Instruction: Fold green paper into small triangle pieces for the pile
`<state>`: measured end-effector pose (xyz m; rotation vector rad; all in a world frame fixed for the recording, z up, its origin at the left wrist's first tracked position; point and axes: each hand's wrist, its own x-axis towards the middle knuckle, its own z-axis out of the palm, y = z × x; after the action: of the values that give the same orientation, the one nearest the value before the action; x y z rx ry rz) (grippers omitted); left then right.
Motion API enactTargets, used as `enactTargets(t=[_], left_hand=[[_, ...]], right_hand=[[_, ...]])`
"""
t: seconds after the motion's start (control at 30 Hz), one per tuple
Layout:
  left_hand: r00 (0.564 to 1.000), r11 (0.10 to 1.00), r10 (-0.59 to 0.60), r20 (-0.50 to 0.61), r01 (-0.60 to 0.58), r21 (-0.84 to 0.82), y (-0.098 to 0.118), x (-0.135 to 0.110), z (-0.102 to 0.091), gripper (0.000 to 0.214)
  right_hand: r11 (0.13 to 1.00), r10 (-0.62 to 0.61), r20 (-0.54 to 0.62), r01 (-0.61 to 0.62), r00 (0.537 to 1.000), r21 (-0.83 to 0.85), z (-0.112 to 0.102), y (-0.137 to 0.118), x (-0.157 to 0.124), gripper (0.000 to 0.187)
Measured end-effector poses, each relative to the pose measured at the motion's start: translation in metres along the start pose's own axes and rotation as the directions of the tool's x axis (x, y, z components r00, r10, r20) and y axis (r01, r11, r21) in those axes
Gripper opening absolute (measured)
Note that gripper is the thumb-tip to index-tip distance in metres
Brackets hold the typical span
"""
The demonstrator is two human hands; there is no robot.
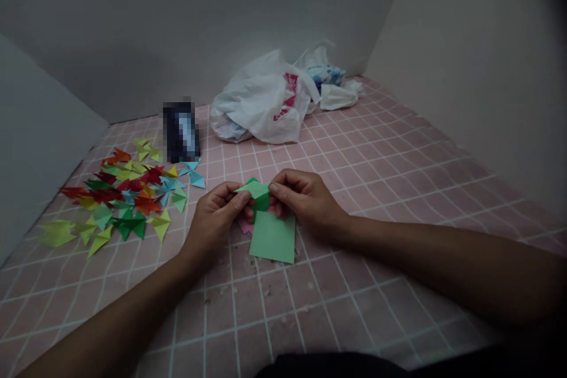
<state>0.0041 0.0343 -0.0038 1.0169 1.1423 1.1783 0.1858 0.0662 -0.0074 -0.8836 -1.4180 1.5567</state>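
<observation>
Between my two hands is a partly folded piece of light green origami paper (256,189), raised a little off the pink tiled surface. My left hand (222,208) pinches its left point between thumb and fingers. On the other side my right hand (305,201) grips the right corner with the thumb on top. Just below lies a flat light green square sheet (272,239). Darker green paper (260,214) shows behind it, and a bit of pink paper (246,226) peeks out at its left. My fingers partly hide both of these.
Many folded paper cranes (128,189) in several colours lie spread at the left. A dark, blurred-out upright object (181,132) stands behind them. Further back are a white plastic bag (266,97) and a blue-and-white packet (328,75) with crumpled white material (339,96). Walls enclose the surface.
</observation>
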Motion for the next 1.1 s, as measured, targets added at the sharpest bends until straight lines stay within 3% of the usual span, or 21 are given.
enactTargets(t=[0.33,0.57,0.83,1.1], left_hand=[[0.996,0.989,0.080,-0.038,-0.074,0.130,-0.0001,-0.0037,-0.0020,0.017],[0.997,0.971,-0.001,0.073,-0.016,0.237,0.0024,-0.0082,0.0047,0.017],[0.999,0.980,-0.047,0.022,0.042,0.192,0.0012,-0.0089,0.0067,0.014],[0.998,0.972,-0.029,0.056,0.015,0.235,0.0024,-0.0091,0.0066,0.016]], right_hand=[[1.000,0.023,0.120,-0.022,0.993,-0.005,0.0005,0.0023,-0.0010,0.022],[0.999,0.043,0.107,-0.045,0.993,0.018,0.0015,0.0002,-0.0017,0.019],[1.000,0.013,0.058,-0.013,0.998,-0.002,0.0042,-0.0014,-0.0057,0.022],[0.995,-0.044,0.066,0.050,0.997,-0.091,0.0040,0.0015,-0.0056,0.019]])
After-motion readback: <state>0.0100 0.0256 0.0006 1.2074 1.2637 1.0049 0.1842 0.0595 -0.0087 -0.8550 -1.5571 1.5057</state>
